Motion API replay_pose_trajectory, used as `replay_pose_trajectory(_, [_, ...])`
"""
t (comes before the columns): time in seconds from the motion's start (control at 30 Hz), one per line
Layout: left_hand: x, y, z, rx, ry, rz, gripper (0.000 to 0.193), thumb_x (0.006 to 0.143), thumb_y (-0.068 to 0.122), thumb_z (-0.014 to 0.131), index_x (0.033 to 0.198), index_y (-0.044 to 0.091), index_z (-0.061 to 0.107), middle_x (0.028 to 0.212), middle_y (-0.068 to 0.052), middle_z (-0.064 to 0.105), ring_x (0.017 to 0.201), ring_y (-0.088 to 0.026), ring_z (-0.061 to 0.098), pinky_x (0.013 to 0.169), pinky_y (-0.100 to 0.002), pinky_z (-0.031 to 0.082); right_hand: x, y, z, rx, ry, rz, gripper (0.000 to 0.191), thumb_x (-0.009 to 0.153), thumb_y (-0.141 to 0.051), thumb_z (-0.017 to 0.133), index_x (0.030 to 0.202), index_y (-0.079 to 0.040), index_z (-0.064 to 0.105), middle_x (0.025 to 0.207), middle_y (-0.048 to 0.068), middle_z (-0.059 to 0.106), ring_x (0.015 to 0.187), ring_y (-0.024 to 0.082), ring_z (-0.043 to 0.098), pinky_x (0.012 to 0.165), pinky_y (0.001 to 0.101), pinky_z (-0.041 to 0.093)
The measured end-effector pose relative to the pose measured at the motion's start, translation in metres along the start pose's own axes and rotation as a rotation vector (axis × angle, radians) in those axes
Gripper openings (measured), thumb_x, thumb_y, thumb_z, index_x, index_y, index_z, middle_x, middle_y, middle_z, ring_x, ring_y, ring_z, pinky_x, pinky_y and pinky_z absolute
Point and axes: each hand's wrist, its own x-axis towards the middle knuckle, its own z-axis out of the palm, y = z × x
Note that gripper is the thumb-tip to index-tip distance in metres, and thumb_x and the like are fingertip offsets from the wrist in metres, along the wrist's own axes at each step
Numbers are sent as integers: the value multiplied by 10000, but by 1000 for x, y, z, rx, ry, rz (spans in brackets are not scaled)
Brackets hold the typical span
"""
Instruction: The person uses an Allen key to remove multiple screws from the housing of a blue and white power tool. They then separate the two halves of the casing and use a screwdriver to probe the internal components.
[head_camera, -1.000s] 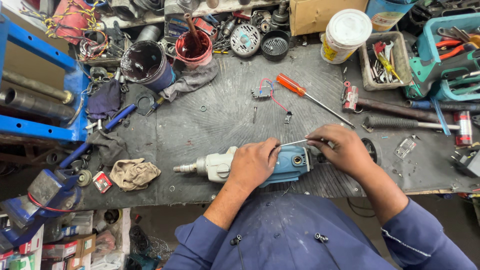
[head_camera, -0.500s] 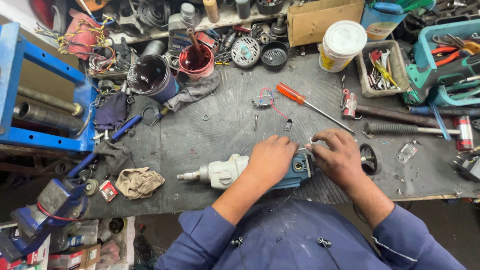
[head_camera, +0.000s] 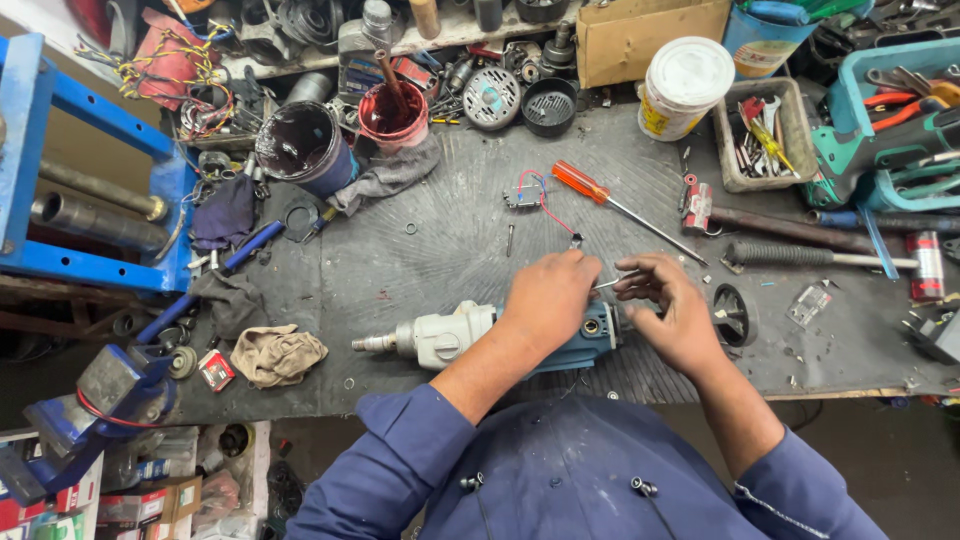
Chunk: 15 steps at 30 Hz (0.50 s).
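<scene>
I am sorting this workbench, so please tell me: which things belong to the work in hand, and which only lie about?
In use:
- grey and blue power drill, under the left hand
- thin metal pin, at the right hand

Lying about:
- orange-handled screwdriver
- white plastic tub
- beige crumpled rag
- dark paint can

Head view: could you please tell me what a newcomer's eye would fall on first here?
At the bench's near edge, the left hand presses on a grey-and-blue power tool, while the right hand pinches a thin metal pin at its rear. Farther back lie an orange-handled screwdriver and a dark paint can.
</scene>
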Motion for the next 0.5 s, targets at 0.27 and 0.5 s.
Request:
replay_pose_trajectory(0.27, [-4, 3, 4, 1, 0, -65, 180, 829, 176, 694, 966, 96, 608, 927, -91, 661, 907, -317, 681, 710, -480, 549, 10, 15, 7, -14, 132, 207, 207, 956, -181, 738, 1029, 11, 758, 882, 66, 757, 764, 99, 709, 705, 263, 561])
replay_pose_trajectory(0.5, [-3, -3, 4, 25, 4, 7, 85, 885, 200, 653, 884, 129, 700, 863, -69, 724, 892, -316, 700, 739, -493, 545, -1, 4, 4, -81, 58, -8, 193, 930, -76, 739, 1105, 1, 761, 1038, 75, 739, 958, 128, 677, 863, 267, 530])
